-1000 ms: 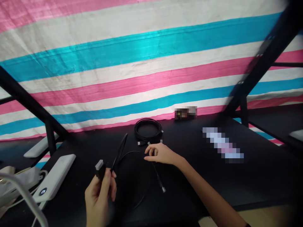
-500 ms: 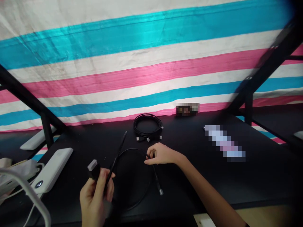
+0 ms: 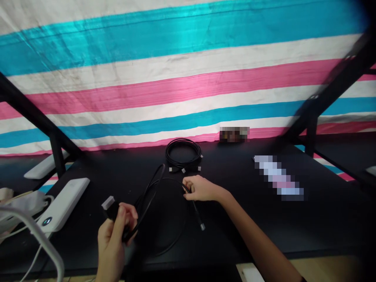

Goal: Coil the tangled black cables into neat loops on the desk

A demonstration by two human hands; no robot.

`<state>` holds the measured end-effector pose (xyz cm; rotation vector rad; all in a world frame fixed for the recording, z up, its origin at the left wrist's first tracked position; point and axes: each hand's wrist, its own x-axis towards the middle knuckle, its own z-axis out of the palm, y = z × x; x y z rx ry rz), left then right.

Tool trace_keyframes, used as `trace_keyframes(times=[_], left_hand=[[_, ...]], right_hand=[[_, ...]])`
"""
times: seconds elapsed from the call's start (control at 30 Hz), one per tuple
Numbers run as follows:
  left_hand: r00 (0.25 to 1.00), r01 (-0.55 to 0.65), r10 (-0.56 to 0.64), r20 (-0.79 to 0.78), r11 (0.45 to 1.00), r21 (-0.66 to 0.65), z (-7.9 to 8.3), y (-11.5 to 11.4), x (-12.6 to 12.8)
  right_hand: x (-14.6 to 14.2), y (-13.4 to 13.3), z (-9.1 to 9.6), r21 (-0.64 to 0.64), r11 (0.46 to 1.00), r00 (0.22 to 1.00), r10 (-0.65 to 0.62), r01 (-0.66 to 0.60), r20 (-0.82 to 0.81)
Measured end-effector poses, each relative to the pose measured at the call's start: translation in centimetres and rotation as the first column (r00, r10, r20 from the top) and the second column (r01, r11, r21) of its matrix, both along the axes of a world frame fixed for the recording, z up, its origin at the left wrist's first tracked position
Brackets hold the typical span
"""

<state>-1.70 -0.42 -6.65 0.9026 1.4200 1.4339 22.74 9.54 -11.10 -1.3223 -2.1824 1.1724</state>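
A loose black cable point(image 3: 173, 239) lies in loops on the black table point(image 3: 235, 219). My left hand point(image 3: 113, 239) is closed round one end of it, with the grey-tipped plug point(image 3: 108, 204) sticking up past my thumb. My right hand point(image 3: 199, 188) pinches the same cable farther along, and the cable's other plug point(image 3: 201, 225) hangs down just below that hand. Behind my right hand a second black cable sits coiled point(image 3: 183, 153) with several plug ends showing at its front.
A white power bank point(image 3: 63, 203) and white cords point(image 3: 29, 235) lie at the left. A striped pink, blue and white sheet point(image 3: 176, 78) hangs behind the table. Black frame bars point(image 3: 323, 102) cross on both sides. Blurred patches point(image 3: 277, 178) lie at the right.
My left hand has dropped lower and left with the plug. The cable has gathered into a further loop between my hands. My right hand keeps its pinch, slightly farther from me.
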Motion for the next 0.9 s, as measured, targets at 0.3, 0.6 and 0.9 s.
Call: trace_keyframes(times=[0.3,0.6,0.9], left_hand=[[0.971,0.232,-0.235,-0.047,0.970,-0.070,-0.8,0.3,-0.3],[0.896,0.435,-0.442,-0.046,0.893,-0.116,-1.4,0.1,-1.0],[0.884,0.445,-0.457,-0.092,0.886,-0.127,-1.8,0.7,-1.7]], right_hand=[[-0.4,-0.3,0.9,0.040,0.998,0.975,-0.044,0.054,-0.219],[-0.1,0.1,1.9,-0.019,0.981,0.823,-0.174,0.195,-0.541],[0.0,0.1,2.2,0.008,0.956,0.761,-0.228,0.293,-0.607]])
